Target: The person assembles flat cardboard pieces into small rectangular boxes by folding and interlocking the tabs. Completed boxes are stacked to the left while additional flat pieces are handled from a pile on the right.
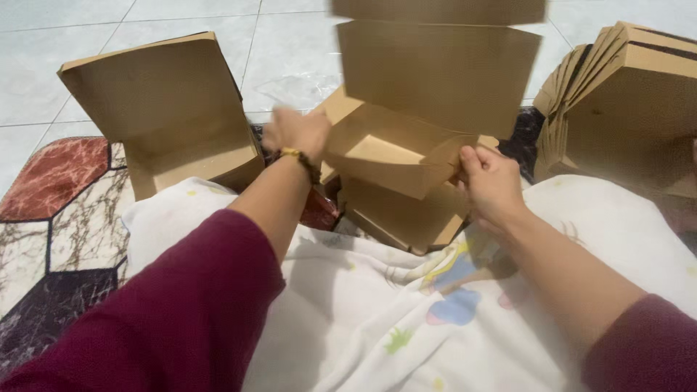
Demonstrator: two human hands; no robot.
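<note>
Both hands grip a brown cardboard box [406, 138] with its lid flap raised, held above my lap. My left hand [296, 132], with a beaded band at the wrist, grasps the box's left side. The right side panel is pinched by my right hand [490, 178]. The box is partly folded, with its front wall bent inward. Under it lies another brown cardboard piece [406, 218].
A folded open box [170, 116] stands at the left on a patterned rug [51, 218]. A stack of nested boxes [624, 94] leans at the right. A white printed cloth [377, 312] covers my lap. Pale floor tiles [72, 43] lie beyond.
</note>
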